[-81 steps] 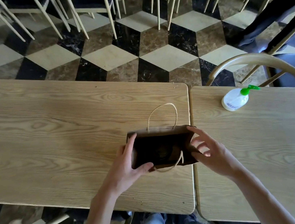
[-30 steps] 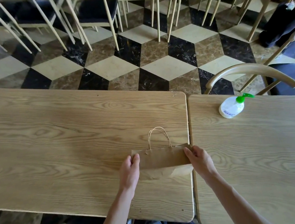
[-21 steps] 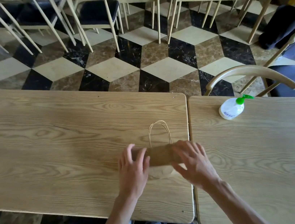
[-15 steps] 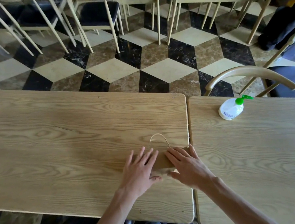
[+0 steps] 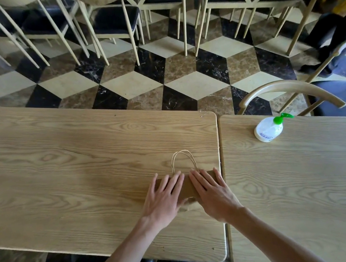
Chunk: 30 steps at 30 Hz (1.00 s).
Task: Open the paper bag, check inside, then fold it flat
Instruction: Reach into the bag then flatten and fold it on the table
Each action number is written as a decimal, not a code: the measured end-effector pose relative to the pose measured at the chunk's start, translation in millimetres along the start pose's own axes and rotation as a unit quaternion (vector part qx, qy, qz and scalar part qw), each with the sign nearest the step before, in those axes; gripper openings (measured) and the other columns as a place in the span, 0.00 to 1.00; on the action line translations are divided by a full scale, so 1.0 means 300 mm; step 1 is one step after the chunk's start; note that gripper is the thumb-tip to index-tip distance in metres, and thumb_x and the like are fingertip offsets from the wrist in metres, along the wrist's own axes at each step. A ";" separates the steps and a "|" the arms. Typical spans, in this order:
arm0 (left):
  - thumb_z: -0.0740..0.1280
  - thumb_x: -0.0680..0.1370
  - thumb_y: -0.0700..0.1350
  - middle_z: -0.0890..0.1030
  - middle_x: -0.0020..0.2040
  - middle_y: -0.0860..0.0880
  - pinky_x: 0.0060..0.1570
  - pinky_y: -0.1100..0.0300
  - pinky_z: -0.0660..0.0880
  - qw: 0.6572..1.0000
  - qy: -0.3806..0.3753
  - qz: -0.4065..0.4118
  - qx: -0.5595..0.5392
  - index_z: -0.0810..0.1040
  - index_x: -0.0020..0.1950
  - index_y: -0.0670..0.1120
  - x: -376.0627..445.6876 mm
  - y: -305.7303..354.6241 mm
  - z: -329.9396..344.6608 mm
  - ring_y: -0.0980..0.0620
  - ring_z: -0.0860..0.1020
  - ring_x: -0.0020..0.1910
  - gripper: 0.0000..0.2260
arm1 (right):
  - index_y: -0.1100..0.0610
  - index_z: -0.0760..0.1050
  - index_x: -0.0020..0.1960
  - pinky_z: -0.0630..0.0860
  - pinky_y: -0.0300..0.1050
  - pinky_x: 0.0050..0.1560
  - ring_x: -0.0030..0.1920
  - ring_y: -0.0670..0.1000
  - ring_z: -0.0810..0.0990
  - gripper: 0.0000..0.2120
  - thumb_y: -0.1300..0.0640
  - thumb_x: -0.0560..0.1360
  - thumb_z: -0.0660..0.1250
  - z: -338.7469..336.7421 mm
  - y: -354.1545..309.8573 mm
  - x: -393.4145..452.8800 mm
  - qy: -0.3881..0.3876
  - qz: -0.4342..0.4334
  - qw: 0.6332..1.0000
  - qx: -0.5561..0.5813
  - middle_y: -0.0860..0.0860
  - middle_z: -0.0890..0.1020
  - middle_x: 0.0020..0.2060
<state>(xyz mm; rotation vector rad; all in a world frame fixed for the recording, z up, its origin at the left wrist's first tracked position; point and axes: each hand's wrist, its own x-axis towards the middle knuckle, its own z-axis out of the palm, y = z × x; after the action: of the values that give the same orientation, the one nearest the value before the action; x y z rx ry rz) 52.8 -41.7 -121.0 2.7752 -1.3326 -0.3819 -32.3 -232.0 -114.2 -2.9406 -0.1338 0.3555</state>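
A small brown paper bag (image 5: 187, 187) lies flat on the left wooden table (image 5: 61, 168), close to its right edge. Its pale twine handles (image 5: 182, 159) loop out on the far side. My left hand (image 5: 165, 198) rests palm down on the bag's left half, fingers spread. Palm down as well, my right hand (image 5: 214, 191) covers the right half. Both hands press on the bag and hide most of it; only a strip between them and the far corners show.
A second wooden table (image 5: 307, 178) butts against the right edge, with a narrow gap between them. A white pump bottle with a green nozzle (image 5: 269, 129) stands at its far side. A curved chair back (image 5: 288, 89) lies beyond. More chairs and tables stand across the tiled floor.
The bag was upright and held open; it now lies flat. My hands moved from its side edges onto its top and slid toward the middle, pressing it down.
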 end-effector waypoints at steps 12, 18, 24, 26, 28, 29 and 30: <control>0.49 0.81 0.58 0.64 0.76 0.46 0.63 0.42 0.69 0.949 0.105 -0.280 -0.102 0.63 0.76 0.47 0.075 0.076 0.025 0.46 0.71 0.67 0.26 | 0.52 0.69 0.66 0.57 0.59 0.72 0.68 0.49 0.70 0.23 0.44 0.81 0.44 0.004 -0.066 0.090 0.083 0.157 0.982 0.070 0.47 0.73 0.68; 0.50 0.82 0.56 0.73 0.69 0.41 0.64 0.39 0.65 0.935 0.098 -0.330 -0.084 0.69 0.71 0.42 0.111 0.101 0.050 0.41 0.70 0.67 0.25 | 0.54 0.72 0.64 0.51 0.66 0.73 0.65 0.51 0.72 0.22 0.43 0.81 0.48 0.055 -0.122 0.153 0.106 0.237 0.965 0.047 0.49 0.75 0.66; 0.50 0.83 0.55 0.75 0.67 0.41 0.65 0.40 0.65 0.935 0.116 -0.329 -0.069 0.72 0.68 0.41 0.122 0.096 0.071 0.41 0.71 0.66 0.23 | 0.53 0.72 0.63 0.51 0.66 0.74 0.67 0.52 0.70 0.21 0.42 0.81 0.51 0.075 -0.112 0.167 0.130 0.234 0.963 0.042 0.48 0.72 0.69; 0.50 0.83 0.55 0.74 0.68 0.41 0.66 0.39 0.64 0.935 0.120 -0.327 -0.065 0.71 0.69 0.42 0.124 0.094 0.070 0.41 0.70 0.67 0.23 | 0.54 0.70 0.65 0.51 0.66 0.74 0.70 0.52 0.68 0.22 0.42 0.81 0.50 0.072 -0.103 0.167 0.137 0.223 0.964 0.048 0.49 0.71 0.71; 0.51 0.82 0.56 0.72 0.69 0.41 0.67 0.39 0.62 0.936 0.126 -0.323 -0.059 0.70 0.70 0.43 0.122 0.085 0.073 0.41 0.70 0.67 0.24 | 0.53 0.69 0.68 0.51 0.65 0.74 0.70 0.52 0.68 0.24 0.40 0.81 0.49 0.069 -0.087 0.160 0.146 0.216 0.964 0.051 0.50 0.70 0.72; 0.52 0.82 0.57 0.71 0.69 0.40 0.67 0.39 0.62 0.933 0.131 -0.329 -0.059 0.70 0.70 0.43 0.115 0.077 0.076 0.40 0.70 0.67 0.24 | 0.52 0.69 0.68 0.51 0.64 0.74 0.70 0.52 0.69 0.24 0.39 0.81 0.50 0.072 -0.075 0.151 0.153 0.210 0.964 0.048 0.50 0.70 0.72; 0.53 0.82 0.59 0.70 0.69 0.38 0.67 0.40 0.63 0.928 0.136 -0.341 -0.059 0.69 0.70 0.43 0.107 0.068 0.081 0.39 0.70 0.66 0.25 | 0.51 0.69 0.69 0.52 0.64 0.74 0.69 0.53 0.69 0.24 0.39 0.80 0.52 0.077 -0.060 0.138 0.168 0.201 0.964 0.044 0.50 0.70 0.71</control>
<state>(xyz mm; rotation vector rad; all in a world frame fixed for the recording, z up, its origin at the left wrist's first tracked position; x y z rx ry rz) 50.7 -77.8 -148.1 2.9537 -0.2502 -0.0729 1.1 -206.1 -142.4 -2.8707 0.5160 -0.0923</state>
